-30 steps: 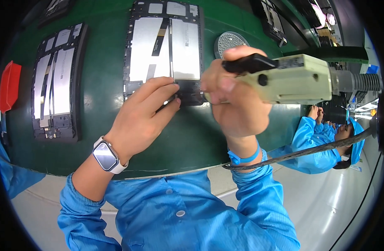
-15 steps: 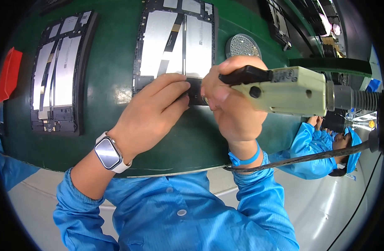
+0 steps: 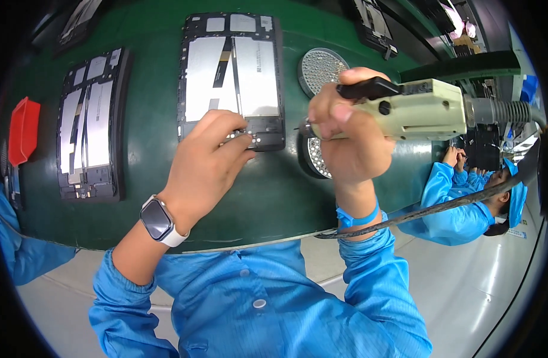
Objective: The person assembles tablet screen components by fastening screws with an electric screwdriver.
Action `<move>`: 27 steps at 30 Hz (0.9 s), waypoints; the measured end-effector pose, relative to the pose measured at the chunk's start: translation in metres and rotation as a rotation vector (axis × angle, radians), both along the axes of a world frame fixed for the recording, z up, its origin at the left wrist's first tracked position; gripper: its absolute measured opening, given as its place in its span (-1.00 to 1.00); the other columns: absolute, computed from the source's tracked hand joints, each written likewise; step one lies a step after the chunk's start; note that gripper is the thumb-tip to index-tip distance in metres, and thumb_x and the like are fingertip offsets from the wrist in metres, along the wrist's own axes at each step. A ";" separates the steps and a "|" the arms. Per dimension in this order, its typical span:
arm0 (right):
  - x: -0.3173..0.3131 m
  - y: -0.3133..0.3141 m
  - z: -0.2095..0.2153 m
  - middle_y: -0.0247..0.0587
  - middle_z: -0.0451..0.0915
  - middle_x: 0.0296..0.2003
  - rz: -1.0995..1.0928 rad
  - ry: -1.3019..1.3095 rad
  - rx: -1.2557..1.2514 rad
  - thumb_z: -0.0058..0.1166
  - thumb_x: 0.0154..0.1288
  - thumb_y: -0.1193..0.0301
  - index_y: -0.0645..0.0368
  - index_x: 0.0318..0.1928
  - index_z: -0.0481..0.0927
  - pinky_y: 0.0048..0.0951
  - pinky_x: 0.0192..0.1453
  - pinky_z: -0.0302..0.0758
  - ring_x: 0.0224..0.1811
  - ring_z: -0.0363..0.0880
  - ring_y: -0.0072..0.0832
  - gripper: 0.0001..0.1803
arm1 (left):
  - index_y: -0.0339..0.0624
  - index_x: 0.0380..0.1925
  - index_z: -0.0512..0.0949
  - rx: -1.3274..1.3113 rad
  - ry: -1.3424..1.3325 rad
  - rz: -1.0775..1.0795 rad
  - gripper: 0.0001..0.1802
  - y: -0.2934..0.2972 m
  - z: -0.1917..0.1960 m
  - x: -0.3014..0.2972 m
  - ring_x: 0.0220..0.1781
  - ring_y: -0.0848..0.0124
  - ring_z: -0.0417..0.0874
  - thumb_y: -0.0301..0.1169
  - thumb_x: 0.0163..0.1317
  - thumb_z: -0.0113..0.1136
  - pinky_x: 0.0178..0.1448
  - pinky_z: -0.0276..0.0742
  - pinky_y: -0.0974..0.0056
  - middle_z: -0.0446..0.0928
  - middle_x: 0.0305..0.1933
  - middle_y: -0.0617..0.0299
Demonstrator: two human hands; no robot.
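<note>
1. Black rectangular tablet body with silver metal plates lies flat on the green counter, in front of you.
2. Your left hand rests over the tablet body's near-left part; you seem to be steadying it. Whether that grip pinches anything beneath the fingertips, you cannot tell.
3. Your right hand has its grip wrapped firmly around a cream-coloured plastic power driver, right of the tablet body, the tip apart from it.
4. Right of the tablet body sit a round grey dish of small pieces and, nearer you, a round dark-rimmed dish with pale dots, partly behind your right hand.
5. Judging by this, you are at the fastening step, the driver between dish and tablet body.
6. The next move would call for a steady left hand and a squarely aimed tip, clear of your fingers.
</note>
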State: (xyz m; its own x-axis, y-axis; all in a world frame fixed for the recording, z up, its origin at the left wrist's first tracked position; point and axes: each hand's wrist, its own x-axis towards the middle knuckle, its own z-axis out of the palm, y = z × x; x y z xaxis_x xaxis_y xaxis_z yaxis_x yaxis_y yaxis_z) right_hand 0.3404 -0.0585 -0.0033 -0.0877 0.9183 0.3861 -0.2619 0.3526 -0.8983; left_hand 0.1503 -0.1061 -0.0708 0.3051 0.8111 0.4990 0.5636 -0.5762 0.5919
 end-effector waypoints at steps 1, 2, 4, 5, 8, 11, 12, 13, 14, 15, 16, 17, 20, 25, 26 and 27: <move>0.008 0.002 0.001 -0.29 0.37 -0.60 -0.010 0.008 0.008 -0.01 0.11 0.56 0.39 -0.01 0.46 -0.32 -0.38 0.40 -0.62 0.30 -0.52 -0.62 | -0.34 -0.30 0.63 -0.039 -0.003 0.016 -0.72 -0.001 0.003 0.002 0.01 0.11 0.60 -0.58 -0.08 0.45 -0.02 0.60 0.13 0.54 -0.10 0.09; 0.017 0.004 -0.001 -0.24 0.45 -0.55 0.007 0.052 0.036 0.02 0.11 0.63 0.39 -0.02 0.49 -0.44 -0.43 0.40 -0.59 0.38 -0.54 -0.64 | -0.34 -0.30 0.63 -0.032 0.005 0.007 -0.72 -0.002 0.004 0.004 0.01 0.11 0.60 -0.58 -0.08 0.45 -0.02 0.60 0.13 0.54 -0.10 0.09; 0.031 0.006 -0.007 -0.20 0.53 -0.50 0.016 0.102 0.068 0.04 0.12 0.70 0.40 -0.03 0.52 -0.55 -0.47 0.41 -0.56 0.46 -0.57 -0.66 | -0.35 -0.28 0.63 -0.013 -0.005 0.081 -0.71 -0.006 0.003 0.009 0.03 0.10 0.60 -0.60 -0.07 0.44 -0.01 0.60 0.12 0.54 -0.07 0.08; 0.035 0.006 -0.010 -0.19 0.53 -0.50 -0.013 0.078 0.055 0.04 0.12 0.70 0.40 -0.03 0.52 -0.55 -0.48 0.41 -0.57 0.45 -0.57 -0.65 | -0.35 -0.28 0.63 -0.009 0.002 0.073 -0.71 -0.007 0.003 0.010 0.03 0.10 0.60 -0.60 -0.07 0.44 -0.01 0.60 0.12 0.54 -0.07 0.08; 0.046 0.010 -0.018 -0.19 0.55 -0.48 -0.047 0.063 0.059 0.05 0.10 0.71 0.40 -0.03 0.53 -0.56 -0.48 0.41 -0.57 0.45 -0.58 -0.65 | -0.35 -0.27 0.62 0.018 0.065 0.118 -0.73 -0.012 0.005 0.016 0.07 0.08 0.59 -0.59 -0.03 0.41 0.03 0.60 0.11 0.54 -0.04 0.07; 0.049 0.011 -0.016 -0.20 0.57 -0.44 -0.091 0.054 0.043 0.07 0.08 0.72 0.41 -0.05 0.54 -0.56 -0.47 0.43 -0.56 0.47 -0.59 -0.65 | -0.35 -0.24 0.62 0.013 0.234 0.220 -0.73 -0.018 0.016 0.031 0.12 0.05 0.56 -0.57 0.01 0.38 0.07 0.59 0.09 0.54 -0.02 0.07; 0.050 0.011 -0.015 -0.21 0.58 -0.41 -0.131 0.037 0.012 0.09 0.07 0.73 0.41 -0.05 0.55 -0.56 -0.46 0.44 -0.55 0.48 -0.60 -0.65 | -0.35 -0.23 0.62 0.043 0.318 0.268 -0.73 -0.019 0.018 0.037 0.14 0.04 0.55 -0.55 0.01 0.38 0.09 0.59 0.08 0.54 -0.01 0.07; 0.052 0.014 -0.017 -0.21 0.59 -0.36 -0.120 0.045 0.006 0.12 0.06 0.73 0.41 -0.06 0.56 -0.56 -0.45 0.45 -0.54 0.50 -0.62 -0.65 | -0.35 -0.22 0.61 0.073 0.401 0.321 -0.72 -0.019 0.019 0.040 0.16 0.03 0.54 -0.54 0.01 0.38 0.11 0.59 0.08 0.54 0.00 0.07; 0.054 0.015 -0.017 -0.21 0.59 -0.36 -0.120 0.049 0.005 0.12 0.06 0.73 0.41 -0.06 0.56 -0.56 -0.45 0.45 -0.54 0.50 -0.62 -0.65 | -0.35 -0.22 0.61 0.073 0.405 0.321 -0.72 -0.019 0.019 0.039 0.16 0.03 0.54 -0.54 0.01 0.38 0.11 0.59 0.08 0.54 0.00 0.07; 0.057 0.016 -0.016 -0.20 0.59 -0.37 -0.161 0.002 0.019 0.12 0.06 0.73 0.41 -0.06 0.56 -0.56 -0.46 0.45 -0.54 0.49 -0.62 -0.65 | -0.35 -0.21 0.60 0.020 0.324 0.292 -0.69 -0.018 0.021 0.037 0.15 0.01 0.55 -0.54 -0.01 0.41 0.12 0.58 0.06 0.55 0.01 0.04; 0.057 0.019 -0.015 -0.20 0.59 -0.38 -0.197 -0.042 0.034 0.13 0.06 0.73 0.41 -0.06 0.56 -0.56 -0.46 0.45 -0.55 0.49 -0.62 -0.64 | -0.35 -0.20 0.59 -0.032 0.247 0.269 -0.66 -0.017 0.021 0.031 0.14 -0.01 0.55 -0.54 -0.02 0.44 0.13 0.56 0.03 0.55 0.02 0.02; 0.060 0.020 -0.010 -0.20 0.59 -0.38 -0.203 -0.044 0.035 0.13 0.06 0.73 0.41 -0.06 0.56 -0.56 -0.46 0.45 -0.55 0.49 -0.62 -0.64 | -0.35 -0.20 0.59 -0.030 0.245 0.264 -0.66 -0.014 0.020 0.023 0.14 -0.01 0.55 -0.54 -0.02 0.44 0.13 0.56 0.03 0.55 0.02 0.02; 0.067 0.024 -0.003 -0.18 0.59 -0.42 -0.175 -0.056 0.047 0.12 0.08 0.69 0.42 -0.08 0.56 -0.54 -0.48 0.45 -0.57 0.48 -0.59 -0.67 | -0.30 -0.09 0.57 0.020 0.386 0.224 -0.56 0.010 0.016 0.002 0.12 0.04 0.57 -0.46 -0.01 0.45 0.14 0.56 0.09 0.56 0.01 0.01; 0.071 0.014 -0.022 -0.27 0.39 -0.60 -0.185 0.027 -0.065 0.02 0.13 0.57 0.39 -0.03 0.50 -0.34 -0.41 0.38 -0.63 0.32 -0.52 -0.66 | -0.21 -0.04 0.56 0.159 0.601 0.394 -0.63 0.117 0.009 -0.030 0.02 0.05 0.55 -0.45 0.11 0.34 0.08 0.58 0.09 0.55 0.01 0.09; 0.070 0.014 -0.026 -0.27 0.40 -0.59 -0.173 0.029 -0.058 0.02 0.13 0.58 0.39 -0.03 0.50 -0.34 -0.42 0.38 -0.63 0.32 -0.52 -0.65 | -0.19 -0.05 0.56 0.192 0.632 0.437 -0.64 0.138 0.006 -0.040 -0.01 0.06 0.56 -0.44 0.12 0.33 0.06 0.59 0.09 0.55 -0.03 0.11; 0.068 0.016 -0.028 -0.27 0.40 -0.59 -0.164 0.031 -0.053 0.02 0.13 0.58 0.39 -0.03 0.50 -0.34 -0.42 0.38 -0.63 0.32 -0.52 -0.65 | -0.18 -0.03 0.56 0.181 0.654 0.452 -0.65 0.158 0.003 -0.052 0.02 0.06 0.56 -0.44 0.15 0.30 0.07 0.59 0.09 0.55 -0.02 0.11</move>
